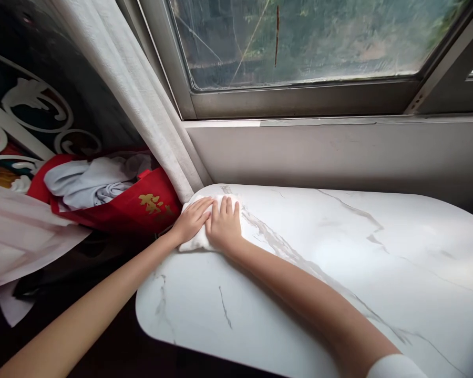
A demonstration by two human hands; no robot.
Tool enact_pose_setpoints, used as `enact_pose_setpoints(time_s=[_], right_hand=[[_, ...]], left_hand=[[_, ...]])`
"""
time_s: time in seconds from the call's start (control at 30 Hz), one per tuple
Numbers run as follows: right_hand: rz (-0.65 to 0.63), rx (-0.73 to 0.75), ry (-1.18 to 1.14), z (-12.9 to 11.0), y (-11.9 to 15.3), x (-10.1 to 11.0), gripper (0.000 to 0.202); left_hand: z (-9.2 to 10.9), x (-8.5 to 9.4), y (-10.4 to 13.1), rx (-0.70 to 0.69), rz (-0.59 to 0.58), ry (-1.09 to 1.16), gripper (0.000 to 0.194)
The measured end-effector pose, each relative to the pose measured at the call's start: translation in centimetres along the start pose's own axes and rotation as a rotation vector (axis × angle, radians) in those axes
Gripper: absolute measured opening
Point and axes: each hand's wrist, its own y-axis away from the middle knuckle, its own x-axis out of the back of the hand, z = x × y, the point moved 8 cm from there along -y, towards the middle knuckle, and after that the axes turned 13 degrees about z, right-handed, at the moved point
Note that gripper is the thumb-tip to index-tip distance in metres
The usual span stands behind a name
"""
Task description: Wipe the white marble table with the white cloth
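Observation:
A white cloth (199,242) lies flat near the far left corner of a white marble-patterned table (284,315). Both palms press down on it, side by side. My left hand (192,219) rests on the cloth's left part with its fingers stretched out, pointing up and right. On the cloth's right part lies my right hand (225,224), fingers extended and slightly spread toward the window. The hands touch or nearly touch at the fingers. Much of the cloth is hidden beneath them.
Left of the table stands a red bag (114,212) with gold lettering, stuffed with pale clothes (94,178). A light curtain (142,89) hangs down to the table's far left corner. Behind the table are a low wall (299,152) and a metal-framed window (307,42). Pale fabric (19,236) drapes at far left.

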Motion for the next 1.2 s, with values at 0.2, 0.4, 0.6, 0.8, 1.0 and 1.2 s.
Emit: enact_pose_setpoints(time_s=[0.2, 0.4, 0.6, 0.8, 1.0, 1.2], right_hand=[[-0.120, 0.185, -0.166, -5.1, 7.5, 4.5, 0.059], [-0.301, 0.276, -0.368, -7.7, 12.9, 7.8, 0.063], [-0.344, 0.157, -0.420, -7.5, 10.6, 5.8, 0.069], [-0.157, 0.079, -0.234, -3.8, 3.6, 1.2, 0.058], [-0.092, 0.027, -0.070, 2.9, -3.0, -1.6, 0.056], [-0.067, -0.108, 0.010, 8.6, -5.6, -1.6, 0.055]], left_hand=[[3.6, 4.0, 9.3, 0.074, -0.035, -0.058, 0.050], [6.7, 6.6, 15.1, 0.089, -0.048, -0.030, 0.052], [4.2, 6.3, 13.4, 0.124, -0.095, 0.031, 0.048], [0.0, 2.9, 5.8, 0.133, -0.041, 0.012, 0.052], [-1.1, -2.1, -3.8, 0.037, -0.009, 0.032, 0.050], [0.5, -5.9, -9.4, 0.021, -0.026, 0.052, 0.044]])
